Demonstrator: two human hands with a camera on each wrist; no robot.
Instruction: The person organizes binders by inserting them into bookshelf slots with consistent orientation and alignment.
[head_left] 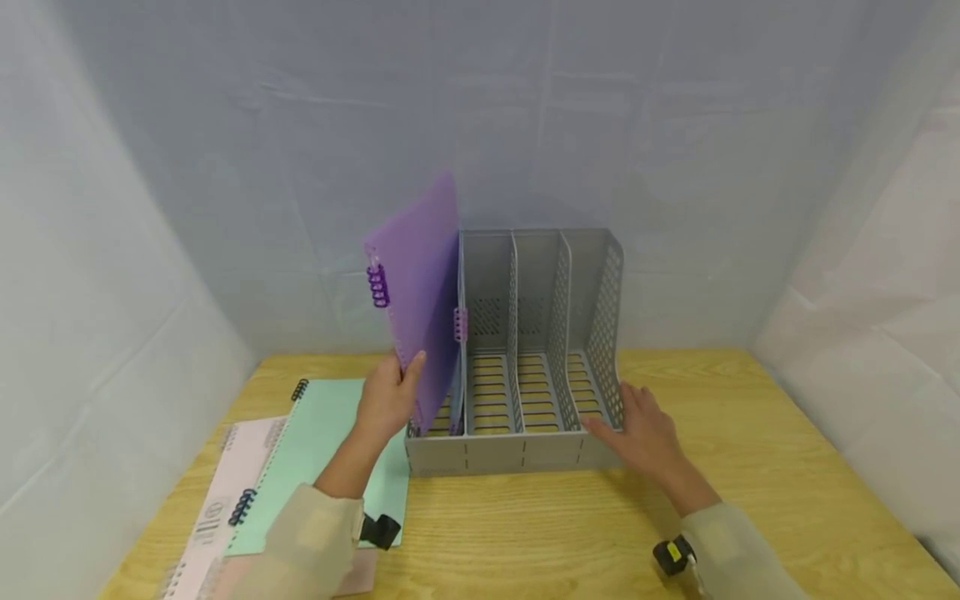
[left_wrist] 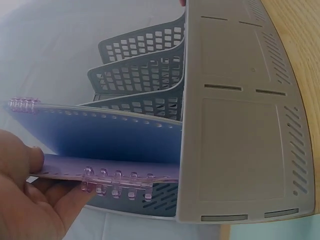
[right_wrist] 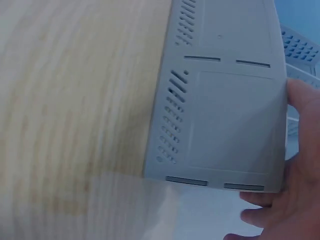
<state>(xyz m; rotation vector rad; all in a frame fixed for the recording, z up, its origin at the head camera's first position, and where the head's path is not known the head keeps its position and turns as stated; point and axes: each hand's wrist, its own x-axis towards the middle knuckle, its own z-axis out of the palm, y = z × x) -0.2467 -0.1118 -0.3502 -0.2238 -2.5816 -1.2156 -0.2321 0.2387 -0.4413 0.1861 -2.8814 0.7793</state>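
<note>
A grey file organizer (head_left: 495, 457) with upright perforated dividers stands on the wooden table. My left hand (head_left: 386, 400) pinches a purple ring-bound notebook (head_left: 420, 283) by its spine edge, thumb on one face and fingers behind. The notebook stands upright, its lower part inside the leftmost compartment. Beside it in that compartment is a blue-covered notebook (left_wrist: 115, 134) with clear lilac rings (head_left: 461, 325). My right hand (head_left: 647, 429) grips the organizer's front right corner, thumb over the front rim and fingers along the outer side wall.
Left of the organizer lie a mint-green ring-bound notebook (head_left: 318, 458) and, partly under it, a pale pink one (head_left: 243, 467). The organizer's other compartments show bare slotted floors. White sheeting (head_left: 525, 125) hangs behind the table and along both sides.
</note>
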